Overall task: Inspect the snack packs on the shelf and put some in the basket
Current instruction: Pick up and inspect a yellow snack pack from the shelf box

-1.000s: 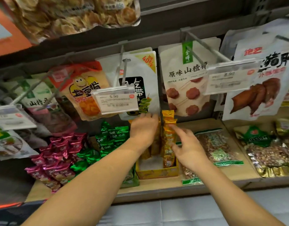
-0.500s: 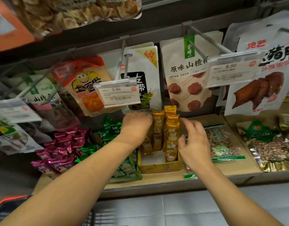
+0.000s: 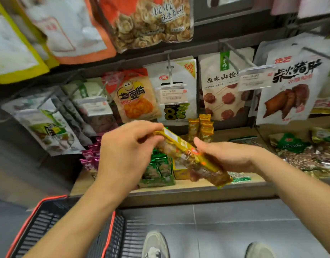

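At near left is a black plastic mesh basket with an orange rim (image 3: 39,226). Just beyond it, a long gold foil snack pack (image 3: 190,155) lies slantwise between both hands. The left hand (image 3: 127,151) pinches its far end with curled fingers, and the right hand (image 3: 229,157) grips its middle. Farther off, more gold packs (image 3: 205,131) stand upright on the wooden shelf (image 3: 197,187).

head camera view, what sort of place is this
Most likely a shop's snack aisle. Snack bags hang from pegs behind price tags, a shopping basket sits on the floor below the shelf, and the left hand and right hand hold a yellow snack pack.
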The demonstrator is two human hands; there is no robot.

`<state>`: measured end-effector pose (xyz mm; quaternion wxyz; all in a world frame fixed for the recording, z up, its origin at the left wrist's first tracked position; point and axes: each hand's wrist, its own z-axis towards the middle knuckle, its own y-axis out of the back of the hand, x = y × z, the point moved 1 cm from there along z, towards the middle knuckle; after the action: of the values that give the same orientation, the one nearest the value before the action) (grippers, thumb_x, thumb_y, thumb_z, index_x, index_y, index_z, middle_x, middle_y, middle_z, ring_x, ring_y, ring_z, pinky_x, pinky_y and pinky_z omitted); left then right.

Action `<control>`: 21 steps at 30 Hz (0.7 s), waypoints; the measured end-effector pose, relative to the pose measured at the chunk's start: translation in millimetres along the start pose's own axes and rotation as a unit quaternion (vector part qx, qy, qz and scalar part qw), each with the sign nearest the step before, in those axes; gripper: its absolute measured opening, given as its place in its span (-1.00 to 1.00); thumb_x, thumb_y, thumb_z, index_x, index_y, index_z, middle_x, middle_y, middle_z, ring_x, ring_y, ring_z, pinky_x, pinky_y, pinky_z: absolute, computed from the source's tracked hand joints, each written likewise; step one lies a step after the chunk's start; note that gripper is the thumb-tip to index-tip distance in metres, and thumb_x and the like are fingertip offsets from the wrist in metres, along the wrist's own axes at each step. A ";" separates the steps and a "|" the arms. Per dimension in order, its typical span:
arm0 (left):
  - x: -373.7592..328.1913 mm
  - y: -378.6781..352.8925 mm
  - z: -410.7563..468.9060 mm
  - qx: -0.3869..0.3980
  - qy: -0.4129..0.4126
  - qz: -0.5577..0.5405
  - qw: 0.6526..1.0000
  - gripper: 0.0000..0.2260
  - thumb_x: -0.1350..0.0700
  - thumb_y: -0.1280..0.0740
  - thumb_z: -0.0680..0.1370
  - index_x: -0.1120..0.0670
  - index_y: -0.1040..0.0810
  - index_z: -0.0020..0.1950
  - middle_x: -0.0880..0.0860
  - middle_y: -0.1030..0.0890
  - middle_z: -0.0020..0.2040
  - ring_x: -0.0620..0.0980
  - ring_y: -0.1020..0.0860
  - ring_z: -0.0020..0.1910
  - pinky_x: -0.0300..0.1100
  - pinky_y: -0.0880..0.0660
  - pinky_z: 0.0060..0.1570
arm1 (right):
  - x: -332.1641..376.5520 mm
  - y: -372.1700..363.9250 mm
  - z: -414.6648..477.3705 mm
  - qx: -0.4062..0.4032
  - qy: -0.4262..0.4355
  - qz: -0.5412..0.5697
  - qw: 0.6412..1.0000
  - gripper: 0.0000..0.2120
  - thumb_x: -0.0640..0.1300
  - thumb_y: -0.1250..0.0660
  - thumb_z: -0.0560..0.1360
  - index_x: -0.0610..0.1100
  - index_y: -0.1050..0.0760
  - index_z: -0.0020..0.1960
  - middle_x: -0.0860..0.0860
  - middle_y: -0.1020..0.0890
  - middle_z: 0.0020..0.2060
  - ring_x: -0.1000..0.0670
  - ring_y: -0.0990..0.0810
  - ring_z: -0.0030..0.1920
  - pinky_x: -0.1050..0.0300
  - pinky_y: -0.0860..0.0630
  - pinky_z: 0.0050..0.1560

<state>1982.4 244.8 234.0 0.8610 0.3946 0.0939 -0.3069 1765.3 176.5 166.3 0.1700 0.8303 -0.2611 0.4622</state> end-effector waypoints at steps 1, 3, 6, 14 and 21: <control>2.2 4.5 -3.5 -0.020 0.071 -0.048 0.996 -0.78 0.14 -0.52 0.39 -0.15 -0.70 -0.04 -0.23 -0.69 -0.12 -0.26 -0.63 -0.10 -0.24 -0.55 -0.01 | 6.2 -6.8 -11.9 0.018 0.001 -0.010 1.000 -0.27 0.41 -0.02 0.41 -0.17 -0.53 0.16 -0.11 -0.70 -0.06 -0.03 -0.67 -0.02 0.08 -0.57 0.10; 7.9 7.6 -12.8 -0.039 0.202 -0.155 0.966 -0.75 0.13 -0.55 0.37 -0.25 -0.70 -0.12 -0.23 -0.70 -0.19 -0.27 -0.64 -0.14 -0.28 -0.54 -0.06 | 13.3 -16.9 -36.3 0.029 0.004 -0.016 0.999 -0.33 0.35 -0.02 0.48 -0.26 -0.47 0.08 -0.16 -0.66 -0.17 -0.06 -0.65 -0.19 0.08 -0.62 -0.05; 11.0 4.2 -21.5 -0.012 0.299 -0.320 0.899 -0.83 0.05 -0.53 0.36 -0.20 -0.72 -0.12 -0.09 -0.72 -0.16 -0.18 -0.66 -0.12 -0.34 -0.53 -0.14 | 17.5 -29.8 -71.5 0.002 -0.005 0.010 1.000 -0.47 0.31 -0.14 0.49 -0.16 -0.48 0.02 -0.17 -0.60 -0.27 -0.04 -0.59 -0.38 0.13 -0.60 -0.35; 13.7 11.0 -17.8 0.030 0.339 -0.403 0.849 -0.91 0.14 -0.51 0.37 0.00 -0.75 -0.15 0.06 -0.72 -0.17 -0.06 -0.66 -0.14 -0.27 -0.57 -0.14 | 5.6 -66.8 -89.8 -0.201 0.132 -0.077 0.968 -0.62 0.33 -0.22 0.42 0.04 -0.55 -0.11 -0.04 -0.56 -0.43 -0.04 -0.55 -0.48 0.14 -0.48 -0.48; 21.7 14.8 -20.7 0.126 0.309 -0.256 0.907 -0.88 0.16 -0.45 0.49 -0.03 -0.73 -0.19 0.00 -0.70 -0.29 -0.15 -0.62 -0.32 -0.32 -0.55 -0.32 | -9.6 -73.3 -78.5 -0.268 0.151 -0.102 0.946 -0.66 0.34 -0.24 0.39 0.12 -0.58 -0.09 0.05 -0.55 -0.42 -0.04 -0.58 -0.50 0.09 -0.50 -0.46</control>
<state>2010.2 257.6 220.6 0.6240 0.5371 0.4135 -0.3888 1751.1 279.3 195.5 0.4701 0.6969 -0.2606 0.4749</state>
